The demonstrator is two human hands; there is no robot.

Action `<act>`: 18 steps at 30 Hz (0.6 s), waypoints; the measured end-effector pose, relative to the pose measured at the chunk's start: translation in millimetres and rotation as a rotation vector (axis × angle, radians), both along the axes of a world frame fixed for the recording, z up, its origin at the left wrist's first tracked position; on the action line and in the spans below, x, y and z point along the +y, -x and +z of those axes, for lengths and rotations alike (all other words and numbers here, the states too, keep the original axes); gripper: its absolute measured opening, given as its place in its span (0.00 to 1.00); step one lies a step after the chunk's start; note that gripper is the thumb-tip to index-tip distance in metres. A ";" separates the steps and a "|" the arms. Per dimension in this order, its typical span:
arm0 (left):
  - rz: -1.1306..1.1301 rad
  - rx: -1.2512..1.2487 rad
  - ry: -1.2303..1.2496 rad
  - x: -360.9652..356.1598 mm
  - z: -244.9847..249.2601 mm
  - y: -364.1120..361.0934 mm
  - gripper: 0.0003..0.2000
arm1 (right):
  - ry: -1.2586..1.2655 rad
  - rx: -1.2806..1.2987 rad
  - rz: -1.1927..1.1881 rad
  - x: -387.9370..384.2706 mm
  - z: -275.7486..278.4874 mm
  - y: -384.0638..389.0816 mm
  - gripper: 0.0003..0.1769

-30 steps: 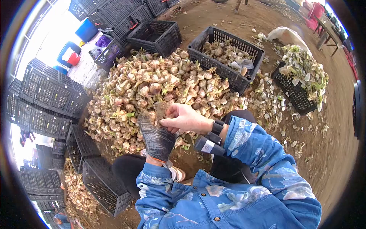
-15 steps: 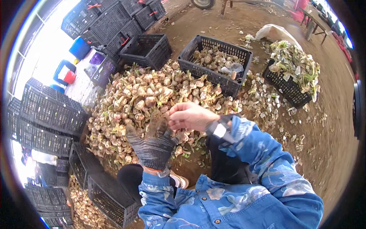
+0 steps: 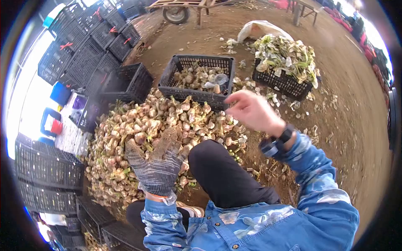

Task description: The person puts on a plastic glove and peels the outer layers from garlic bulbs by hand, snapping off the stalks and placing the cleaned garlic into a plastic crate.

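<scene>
My left hand (image 3: 158, 167), in a dirt-caked grey knit glove, is over the near part of a large heap of garlic bulbs (image 3: 119, 157). Its fingers are spread, and I see nothing gripped in them. A reddish bulb (image 3: 140, 138) lies just beyond the fingertips. My right hand (image 3: 255, 112), bare with a dark band at the wrist, is raised by the near right corner of a black crate (image 3: 197, 95) of garlic. Its fingers point left and are blurred; whether they pinch anything I cannot make out.
Pale leaves and skins (image 3: 287, 56) overflow a black crate (image 3: 284, 85) at the right, beside a white sack (image 3: 264, 29). Stacked black crates (image 3: 90, 54) line the left. My bent knee (image 3: 209, 157) borders the heap. A wheeled cart (image 3: 184, 8) stands at the back.
My right hand has drawn away from the left hand, moving right and up toward the garlic crate. The left hand's fingers remain spread over the heap. The whole view has shifted.
</scene>
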State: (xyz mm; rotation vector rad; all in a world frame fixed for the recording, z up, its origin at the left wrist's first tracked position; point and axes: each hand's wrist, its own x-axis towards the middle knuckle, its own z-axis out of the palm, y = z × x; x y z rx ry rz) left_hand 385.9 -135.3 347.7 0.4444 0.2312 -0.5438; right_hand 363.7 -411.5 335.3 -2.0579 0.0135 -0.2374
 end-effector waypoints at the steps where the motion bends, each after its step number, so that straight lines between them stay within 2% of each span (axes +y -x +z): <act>1: -0.071 -0.036 0.011 -4.8 3.3 -2.0 0.52 | -0.047 -0.172 0.119 18.3 -4.4 -4.4 0.16; 3: -0.081 -0.059 0.004 -13.4 7.0 -3.0 0.51 | 0.048 -0.369 0.282 48.2 4.5 -11.2 0.19; 5: -0.106 -0.214 -0.163 -16.0 3.1 -5.2 0.47 | 0.023 -0.384 0.316 68.5 4.0 -16.8 0.20; 6: -0.109 -0.213 -0.167 -17.1 1.3 -5.6 0.47 | 0.040 -0.436 0.319 73.1 0.2 -22.2 0.18; 7: -0.072 -0.253 -0.273 -18.8 -0.9 -5.7 0.44 | 0.057 -0.487 0.320 75.7 -4.1 -26.7 0.17; 9: -0.013 -0.332 -0.479 -27.6 -2.6 -5.8 0.39 | -0.018 -0.431 0.340 70.8 -4.1 -29.8 0.13; 11: -0.035 -0.159 -0.253 -31.7 12.7 -2.9 0.41 | -0.085 -0.370 0.347 64.6 -6.6 -27.8 0.10; 13: -0.090 -0.145 -0.220 -34.8 6.0 -7.1 0.42 | -0.396 -0.185 0.352 58.4 -11.9 -26.9 0.05; 15: -0.149 -0.124 -0.157 -36.7 -1.9 -9.7 0.45 | -0.415 -0.128 0.346 47.2 -17.1 -26.4 0.05; 17: -0.201 -0.107 -0.121 -43.4 -3.7 -11.8 0.46 | -0.740 0.075 0.321 34.2 -18.9 -22.9 0.06; 18: -0.270 -0.211 -0.138 -48.0 1.6 -10.7 0.45 | -0.814 0.054 0.294 21.2 -18.1 -20.1 0.09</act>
